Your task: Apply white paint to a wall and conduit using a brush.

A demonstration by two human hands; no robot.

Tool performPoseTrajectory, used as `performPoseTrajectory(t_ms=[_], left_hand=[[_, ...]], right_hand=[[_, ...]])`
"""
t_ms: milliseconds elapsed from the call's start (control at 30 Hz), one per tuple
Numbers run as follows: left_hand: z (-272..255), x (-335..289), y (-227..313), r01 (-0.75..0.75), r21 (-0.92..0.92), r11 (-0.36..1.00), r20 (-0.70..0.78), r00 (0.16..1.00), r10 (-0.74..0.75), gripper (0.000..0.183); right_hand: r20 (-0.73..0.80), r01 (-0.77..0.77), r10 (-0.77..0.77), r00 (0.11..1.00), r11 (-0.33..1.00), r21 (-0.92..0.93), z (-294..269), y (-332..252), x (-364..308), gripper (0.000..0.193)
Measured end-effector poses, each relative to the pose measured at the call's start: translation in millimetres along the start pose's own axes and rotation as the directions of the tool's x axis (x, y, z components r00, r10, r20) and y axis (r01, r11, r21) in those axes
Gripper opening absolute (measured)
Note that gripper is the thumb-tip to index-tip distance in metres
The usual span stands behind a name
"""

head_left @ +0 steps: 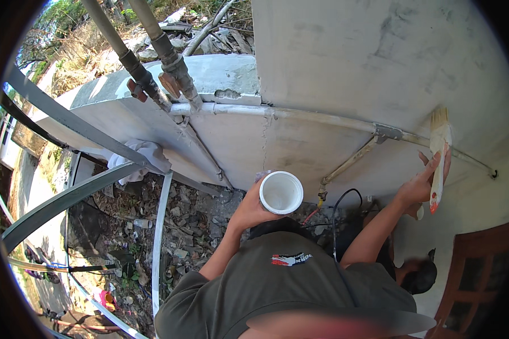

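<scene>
- You have your left hand (pixel 250 208) curled about the side of the round white plastic tub (pixel 281 209), below the long white-and-cream wall pipe (pixel 322 117); how much it holds, you can't tell from here.
- Your right hand (pixel 425 182) is closed round the flat pale-bristled paintbrush with a whitish, red-tipped handle (pixel 436 179). It crosses in front of the pipe's right stretch, bristles above it; whether they touch the wall is unclear.
- Coverage looks partial to you: the pipe's left stretch is bright white, its right stretch stained cream.
- Above the pipe, the smooth off-white plastered wall (pixel 345 62) shows grey smudges, so that area seems unfinished; you can't tell wet from dry.
- In your way: the cream branch pipe (pixel 350 162) drops from the pipe's right part, and two grey upright pipes with valves (pixel 175 68) rise from its left end.
- Below the pipe you have loose grey rubble (pixel 195 212) and a thin black cable (pixel 335 226); grey metal bars (pixel 68 116) lie left of it.
</scene>
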State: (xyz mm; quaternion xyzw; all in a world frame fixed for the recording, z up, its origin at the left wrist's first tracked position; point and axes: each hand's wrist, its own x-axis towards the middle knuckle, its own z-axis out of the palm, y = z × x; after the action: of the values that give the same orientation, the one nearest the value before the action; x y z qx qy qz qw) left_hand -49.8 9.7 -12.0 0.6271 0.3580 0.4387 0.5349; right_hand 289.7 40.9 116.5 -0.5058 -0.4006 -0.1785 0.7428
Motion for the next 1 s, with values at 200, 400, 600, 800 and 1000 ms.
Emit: performPoseTrajectory(t_ms=[200, 400, 600, 800, 1000], left_hand=[[0.4, 1.4, 1.1, 0.008, -0.026, 1.0, 0.007, 1.0, -0.008, 0.085], [0.7, 1.9, 0.2, 0.007, 0.027, 1.0, 0.001, 1.0, -0.007, 0.086], [3.7, 3.3, -4.3, -0.002, 0.01, 1.0, -0.002, 1.0, 0.002, 0.084], [6.2, 5.6, -1.1, 0.001, -0.015, 1.0, 0.04, 0.999, 0.0, 0.084], [7.3, 3.5, -2.1, -0.007, 0.004, 1.0, 0.005, 1.0, 0.007, 0.087]], right_hand=[[0.015, 0.014, -0.014, 1.0, 1.0, -0.013, 22.1, -0.6, -20.3, 0.033], [0.073, 0.04, -0.041, 0.996, 0.999, 0.022, 38.5, -18.7, -45.1, 0.031], [0.207, 0.04, -0.055, 0.977, 0.996, 0.073, 43.9, -41.5, -62.5, 0.031], [0.504, 0.036, -0.179, 0.845, 0.959, 0.28, 40.5, -40.3, -70.8, 0.029], [0.568, 0.055, -0.212, 0.795, 0.958, 0.282, 32.5, -21.2, -59.4, 0.029]])
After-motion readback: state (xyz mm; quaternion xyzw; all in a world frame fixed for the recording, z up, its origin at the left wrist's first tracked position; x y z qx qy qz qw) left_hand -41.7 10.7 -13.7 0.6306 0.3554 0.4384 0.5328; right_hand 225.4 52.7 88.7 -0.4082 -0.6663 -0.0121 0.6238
